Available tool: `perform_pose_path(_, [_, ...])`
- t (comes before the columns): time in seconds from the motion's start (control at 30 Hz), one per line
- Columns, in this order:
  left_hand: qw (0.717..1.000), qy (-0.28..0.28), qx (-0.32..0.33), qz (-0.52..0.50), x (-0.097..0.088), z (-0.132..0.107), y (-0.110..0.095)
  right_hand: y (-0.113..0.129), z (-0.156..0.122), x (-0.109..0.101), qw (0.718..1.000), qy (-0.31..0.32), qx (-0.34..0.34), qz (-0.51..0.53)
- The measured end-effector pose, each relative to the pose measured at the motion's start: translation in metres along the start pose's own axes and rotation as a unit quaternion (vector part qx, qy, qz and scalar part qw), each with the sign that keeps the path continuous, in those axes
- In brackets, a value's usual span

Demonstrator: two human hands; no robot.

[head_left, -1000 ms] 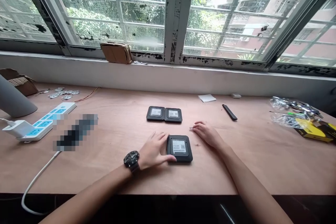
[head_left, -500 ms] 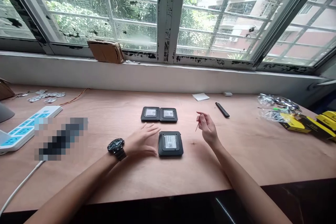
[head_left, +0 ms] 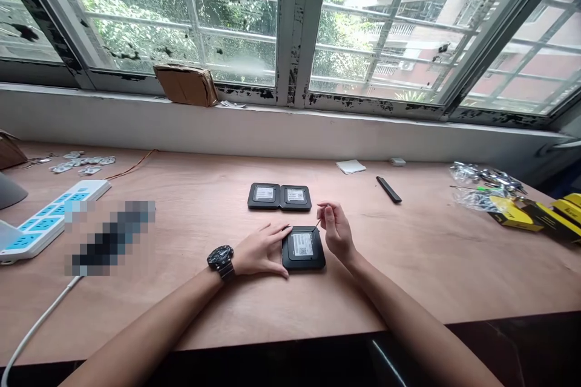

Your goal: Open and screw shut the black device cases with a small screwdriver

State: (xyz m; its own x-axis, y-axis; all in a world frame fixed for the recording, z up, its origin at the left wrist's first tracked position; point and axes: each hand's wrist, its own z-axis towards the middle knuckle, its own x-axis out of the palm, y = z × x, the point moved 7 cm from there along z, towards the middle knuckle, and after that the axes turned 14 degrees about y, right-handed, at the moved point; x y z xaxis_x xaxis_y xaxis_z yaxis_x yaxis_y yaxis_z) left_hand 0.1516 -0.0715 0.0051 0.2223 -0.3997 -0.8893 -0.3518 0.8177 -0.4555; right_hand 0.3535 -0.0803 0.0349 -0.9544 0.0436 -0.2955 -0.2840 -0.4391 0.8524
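Observation:
My left hand [head_left: 261, 250] lies flat on the table, its fingertips touching the left edge of a black square device [head_left: 303, 248] with a white label. My right hand [head_left: 334, 231] is raised just above that device's top right corner. Its fingertips pinch a thin metal pin [head_left: 317, 227], whose tip is at the device's top edge. Behind them, two similar black devices [head_left: 264, 194] [head_left: 295, 198] lie side by side, touching. A black wristwatch [head_left: 220, 259] sits on my left wrist.
The plywood table holds a blue-and-white power strip [head_left: 45, 221], a pixelated blurred object [head_left: 110, 237], small metal pieces [head_left: 82, 163], a white paper square [head_left: 350, 166], a black stick [head_left: 389, 189], plastic bags [head_left: 481, 184] and yellow boxes [head_left: 517, 214]. A window sill runs behind.
My right hand has come down and left with the pin, from above the table to the front device. My left hand has moved right and now touches that device's left edge.

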Motion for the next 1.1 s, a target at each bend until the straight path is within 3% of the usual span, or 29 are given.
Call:
perform_pose_path(0.17, [0.999, 0.007, -0.008, -0.031, 0.0, 0.001, 0.001, -0.005, 0.0, 0.003, 0.999, 0.015, 0.007, 0.029])
perform_pose_path(0.33, [0.999, 0.012, 0.002, -0.031, 0.0, 0.001, -0.003, 0.007, -0.002, 0.006, 0.998, 0.054, 0.013, 0.013])
perform_pose_path(0.57, [0.999, 0.029, 0.021, -0.023, 0.011, 0.003, -0.008, 0.009, -0.004, 0.002, 0.984, 0.062, 0.045, 0.16])
perform_pose_path(0.73, [0.999, 0.032, 0.017, -0.019, 0.013, 0.0, -0.004, 0.008, -0.009, -0.003, 0.993, 0.065, 0.031, 0.09])
perform_pose_path(0.8, [0.999, 0.038, 0.002, -0.01, 0.012, -0.005, 0.003, 0.01, -0.012, -0.006, 0.995, 0.048, 0.033, 0.081])
perform_pose_path(0.9, [0.998, 0.052, -0.043, 0.012, 0.008, -0.015, 0.019, 0.022, -0.014, -0.01, 0.995, -0.035, -0.006, 0.094])
perform_pose_path(0.97, [0.995, 0.066, -0.069, 0.024, 0.006, -0.022, 0.029, 0.03, -0.011, -0.004, 0.993, -0.055, -0.031, 0.104])
perform_pose_path(1.1, [0.993, 0.08, -0.078, 0.033, 0.004, -0.028, 0.035, 0.035, 0.007, 0.027, 0.993, 0.019, -0.03, 0.113])
